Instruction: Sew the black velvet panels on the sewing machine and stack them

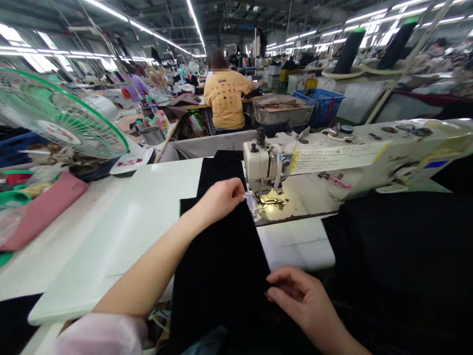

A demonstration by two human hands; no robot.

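A long piece of black fabric (pixel 221 256) lies over the white table and hangs down at the front, left of a sewing machine (pixel 264 165). My left hand (pixel 226 197) is closed beside the machine's needle area, above the fabric; a small pale, thin item shows at its fingertips, too small to name. Lower right, my right hand (pixel 295 296) pinches the fabric's right edge between thumb and fingers. The machine's lamp lights the metal plate (pixel 303 197) under the needle.
A green-rimmed fan (pixel 62 118) stands at the left, near a pink cloth (pixel 48 212). More dark fabric (pixel 399 266) lies at the right. Pink-handled snips (pixel 334 181) rest on the machine bed. A person in a yellow shirt (pixel 226 101) sits ahead.
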